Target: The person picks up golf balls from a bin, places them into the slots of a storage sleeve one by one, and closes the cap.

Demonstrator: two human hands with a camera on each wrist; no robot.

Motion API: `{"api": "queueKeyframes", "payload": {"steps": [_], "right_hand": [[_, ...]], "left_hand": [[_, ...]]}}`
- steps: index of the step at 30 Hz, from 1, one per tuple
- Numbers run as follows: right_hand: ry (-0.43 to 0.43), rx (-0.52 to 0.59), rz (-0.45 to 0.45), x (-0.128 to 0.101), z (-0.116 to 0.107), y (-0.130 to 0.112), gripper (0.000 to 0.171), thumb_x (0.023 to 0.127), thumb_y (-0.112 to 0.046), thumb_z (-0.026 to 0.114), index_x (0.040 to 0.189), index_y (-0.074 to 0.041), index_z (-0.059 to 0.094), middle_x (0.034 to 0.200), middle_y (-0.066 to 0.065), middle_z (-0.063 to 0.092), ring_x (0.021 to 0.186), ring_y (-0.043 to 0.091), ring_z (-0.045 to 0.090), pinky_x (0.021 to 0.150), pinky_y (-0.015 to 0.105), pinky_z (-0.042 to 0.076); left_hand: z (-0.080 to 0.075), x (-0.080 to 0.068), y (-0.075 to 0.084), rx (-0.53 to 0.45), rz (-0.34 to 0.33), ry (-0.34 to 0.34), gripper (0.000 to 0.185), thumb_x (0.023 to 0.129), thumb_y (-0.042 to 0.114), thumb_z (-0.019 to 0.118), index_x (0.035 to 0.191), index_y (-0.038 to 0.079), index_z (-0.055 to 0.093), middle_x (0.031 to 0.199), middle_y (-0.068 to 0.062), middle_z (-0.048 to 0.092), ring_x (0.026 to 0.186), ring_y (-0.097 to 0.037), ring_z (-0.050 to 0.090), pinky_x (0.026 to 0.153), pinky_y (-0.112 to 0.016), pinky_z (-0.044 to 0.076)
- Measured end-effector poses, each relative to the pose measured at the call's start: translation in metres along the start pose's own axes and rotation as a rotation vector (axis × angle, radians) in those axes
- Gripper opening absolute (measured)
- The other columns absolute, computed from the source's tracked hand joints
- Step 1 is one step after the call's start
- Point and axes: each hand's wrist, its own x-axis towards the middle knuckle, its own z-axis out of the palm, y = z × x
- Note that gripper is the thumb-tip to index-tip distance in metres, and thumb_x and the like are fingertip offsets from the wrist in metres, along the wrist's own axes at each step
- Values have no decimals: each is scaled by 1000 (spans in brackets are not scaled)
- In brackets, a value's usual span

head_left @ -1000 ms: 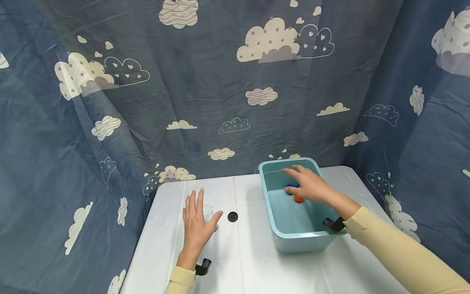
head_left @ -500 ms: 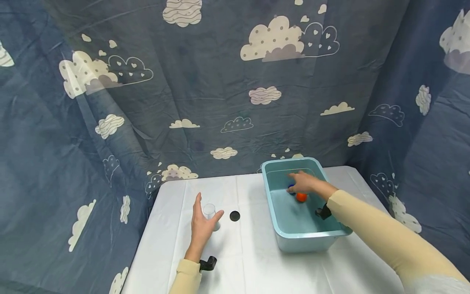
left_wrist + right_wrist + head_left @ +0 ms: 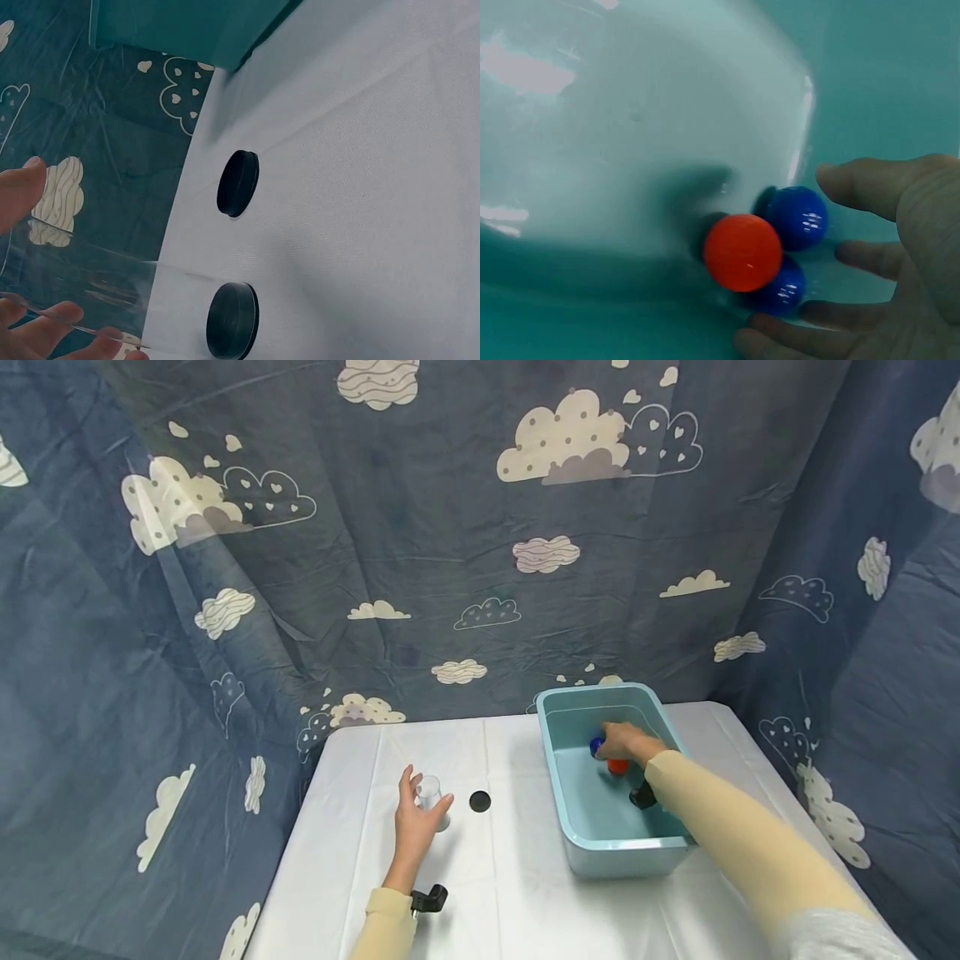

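Note:
My left hand (image 3: 418, 817) holds a clear plastic cup (image 3: 429, 792) standing on the white table, thumb on one side and fingers on the other. In the left wrist view the fingers (image 3: 45, 324) touch the cup (image 3: 82, 279). My right hand (image 3: 624, 743) is down inside the teal bin (image 3: 626, 853), fingers spread and cupped beside an orange ball (image 3: 742, 251) and two blue balls (image 3: 799, 217) in a tight cluster. The fingers (image 3: 870, 256) are close to the balls, and no grip shows. From the head view I see the orange ball (image 3: 618, 766) and one blue ball (image 3: 596, 745).
A black disc (image 3: 480, 801) lies on the table (image 3: 510, 893) between the cup and the bin. The left wrist view shows that disc (image 3: 238, 183) and a second black disc (image 3: 232, 321) at the cup's foot. A cloud-print curtain (image 3: 450, 568) surrounds the table.
My left hand turned from flat over the cup to gripping it from the side. My right hand sank deeper into the bin, down to the balls.

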Motion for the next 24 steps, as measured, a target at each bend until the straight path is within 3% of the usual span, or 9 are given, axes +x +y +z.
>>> {"api": "queueKeyframes", "payload": {"steps": [11, 18, 24], "right_hand": [[45, 29, 64, 25, 27, 8, 86, 77, -15, 85, 148, 2, 41, 133, 39, 40, 112, 49, 51, 92, 65, 44], [73, -14, 66, 32, 42, 13, 48, 74, -10, 85, 113, 8, 62, 101, 28, 54, 85, 38, 56, 74, 52, 51], [57, 11, 77, 35, 38, 9, 37, 73, -6, 82, 103, 6, 64, 90, 20, 58, 78, 35, 58, 66, 45, 51]], "left_hand": [[-1, 4, -12, -41, 43, 19, 79, 86, 20, 81, 151, 12, 38, 140, -13, 57, 129, -41, 50, 103, -62, 39], [-2, 4, -17, -38, 15, -9, 71, 90, 21, 77, 150, 10, 41, 127, -11, 65, 115, -33, 61, 99, -57, 44], [-4, 8, -20, -45, -5, -23, 70, 91, 21, 77, 150, 12, 41, 126, -8, 66, 116, -33, 61, 99, -57, 45]]}}
